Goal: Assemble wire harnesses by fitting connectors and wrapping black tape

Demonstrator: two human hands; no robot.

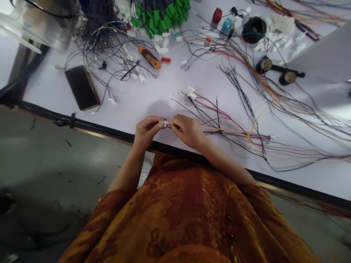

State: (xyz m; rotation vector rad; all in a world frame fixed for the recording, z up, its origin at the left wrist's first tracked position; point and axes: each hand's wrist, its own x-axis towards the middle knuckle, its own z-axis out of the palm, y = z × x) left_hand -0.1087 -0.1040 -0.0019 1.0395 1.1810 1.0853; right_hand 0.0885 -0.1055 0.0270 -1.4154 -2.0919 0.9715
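Observation:
Near the table's front edge, my left hand [149,131] pinches a small white connector [163,124] between thumb and fingers. Close to its right side, my right hand [189,131] is closed on thin wires [169,126] that run into the connector. From my right hand, red, black and yellow wires [230,132] spread rightward over the table. Another white connector [191,93] lies beyond my right hand, with red and black wires at it.
A phone [82,87] lies at the left, and an orange-black tool [149,57] farther back. Green connectors [161,16] are bunched at the back. Tape rolls [287,77] and long wires lie at the right. The table's dark edge [109,132] runs below my hands.

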